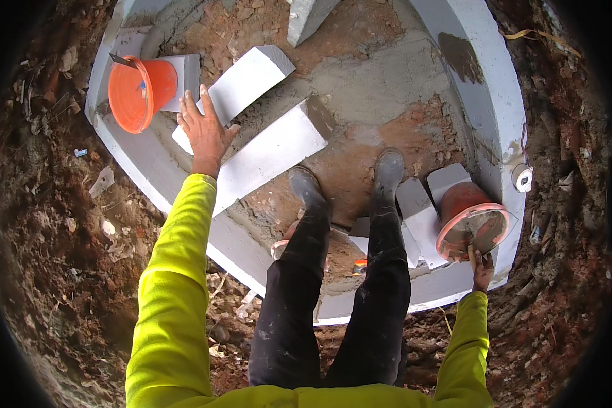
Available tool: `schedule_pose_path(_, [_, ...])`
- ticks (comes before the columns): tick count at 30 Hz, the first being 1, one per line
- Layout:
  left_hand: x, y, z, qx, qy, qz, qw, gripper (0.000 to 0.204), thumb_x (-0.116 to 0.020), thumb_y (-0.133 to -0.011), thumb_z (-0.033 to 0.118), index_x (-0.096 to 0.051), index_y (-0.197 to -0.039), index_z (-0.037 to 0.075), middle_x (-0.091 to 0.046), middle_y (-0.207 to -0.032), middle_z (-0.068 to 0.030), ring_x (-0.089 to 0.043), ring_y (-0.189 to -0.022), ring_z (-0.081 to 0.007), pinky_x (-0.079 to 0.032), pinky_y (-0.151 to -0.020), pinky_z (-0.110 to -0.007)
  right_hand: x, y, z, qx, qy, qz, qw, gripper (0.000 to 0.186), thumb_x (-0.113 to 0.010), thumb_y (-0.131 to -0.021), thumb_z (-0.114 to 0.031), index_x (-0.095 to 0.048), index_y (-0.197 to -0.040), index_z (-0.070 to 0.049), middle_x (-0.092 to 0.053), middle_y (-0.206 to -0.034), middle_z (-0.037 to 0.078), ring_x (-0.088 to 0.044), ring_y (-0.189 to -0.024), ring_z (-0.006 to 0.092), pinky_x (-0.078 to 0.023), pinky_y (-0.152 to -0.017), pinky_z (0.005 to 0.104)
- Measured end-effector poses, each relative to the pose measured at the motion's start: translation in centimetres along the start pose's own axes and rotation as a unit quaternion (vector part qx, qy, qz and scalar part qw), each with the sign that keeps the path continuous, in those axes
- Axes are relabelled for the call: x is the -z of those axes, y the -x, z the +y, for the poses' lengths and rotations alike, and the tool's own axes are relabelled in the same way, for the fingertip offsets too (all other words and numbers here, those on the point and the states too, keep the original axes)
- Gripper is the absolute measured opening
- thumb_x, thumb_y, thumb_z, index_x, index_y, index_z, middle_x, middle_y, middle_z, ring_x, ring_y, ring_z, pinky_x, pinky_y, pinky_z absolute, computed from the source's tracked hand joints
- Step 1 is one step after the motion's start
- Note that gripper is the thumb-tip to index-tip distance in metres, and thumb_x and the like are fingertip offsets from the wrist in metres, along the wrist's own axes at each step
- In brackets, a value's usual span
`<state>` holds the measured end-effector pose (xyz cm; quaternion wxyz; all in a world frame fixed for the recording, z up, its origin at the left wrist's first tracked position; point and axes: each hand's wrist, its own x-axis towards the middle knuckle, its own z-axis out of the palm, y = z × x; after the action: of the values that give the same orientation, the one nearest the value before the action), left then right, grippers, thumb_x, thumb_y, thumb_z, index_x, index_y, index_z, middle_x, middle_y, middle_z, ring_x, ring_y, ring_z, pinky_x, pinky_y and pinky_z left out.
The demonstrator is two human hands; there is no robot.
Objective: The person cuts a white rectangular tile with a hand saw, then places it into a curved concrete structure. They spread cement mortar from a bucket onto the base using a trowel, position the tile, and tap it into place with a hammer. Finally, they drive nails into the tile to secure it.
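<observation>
My left hand is spread open, palm down, over the end of a long white block at upper left. Whether it presses on the block I cannot tell. Just beyond those fingers, an orange bucket leans against another pale block, with a dark flat tool across its rim. At right, my right hand closes on the near rim of a reddish bucket, which is tilted toward me and holds grey mortar. A second long white block lies diagonally beside my left forearm.
I stand in rubber boots inside a low grey-white wall. More white blocks lean beside the right bucket. A grey wedge-shaped piece juts in at the top. Wet mortar covers part of the soil; rough earth lies outside.
</observation>
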<state>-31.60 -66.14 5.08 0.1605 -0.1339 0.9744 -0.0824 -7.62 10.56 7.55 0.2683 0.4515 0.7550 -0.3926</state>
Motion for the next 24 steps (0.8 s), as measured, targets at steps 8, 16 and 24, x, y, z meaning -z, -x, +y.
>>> schedule_pose_path(8, [-3.3,-5.6,-1.3,-0.017,0.014,-0.155,0.988,0.133,-0.090,-0.054,0.025,-0.008,-0.159,0.018,-0.044,-0.140,-0.0191,-0.046,-0.130,-0.0376,-0.035,-0.113,-0.053,-1.1,1.4,0.4,0.103,0.073,0.015,0.992,0.070,-0.069,-0.093,-0.015,-0.030,-0.145,0.012,-0.064,-0.121,0.025,-0.061,-0.118,0.0277,-0.049,-0.096,0.0366])
schedule_pose_path(16, [-0.1,-4.5,-2.0,-0.072,0.033,-0.096,0.992,0.123,-0.085,-0.055,0.024,-0.018,-0.157,0.012,-0.049,-0.132,-0.0227,-0.050,-0.124,-0.0397,-0.040,-0.107,-0.050,-0.6,3.8,-1.9,0.134,0.274,0.040,0.952,0.059,-0.075,-0.083,-0.016,-0.051,-0.132,0.005,-0.065,-0.116,0.029,-0.064,-0.106,0.0438,-0.052,-0.089,0.0431])
schedule_pose_path(24, [13.8,1.2,-4.0,-0.181,0.096,0.005,0.979,0.117,-0.080,-0.058,0.028,-0.020,-0.156,0.006,-0.043,-0.135,-0.0241,-0.047,-0.123,-0.0406,-0.040,-0.105,-0.053,-1.8,4.2,-3.2,0.029,0.457,0.011,0.889,0.064,-0.073,-0.081,-0.024,-0.049,-0.139,-0.007,-0.059,-0.127,0.024,-0.056,-0.115,0.0457,-0.047,-0.096,0.0537])
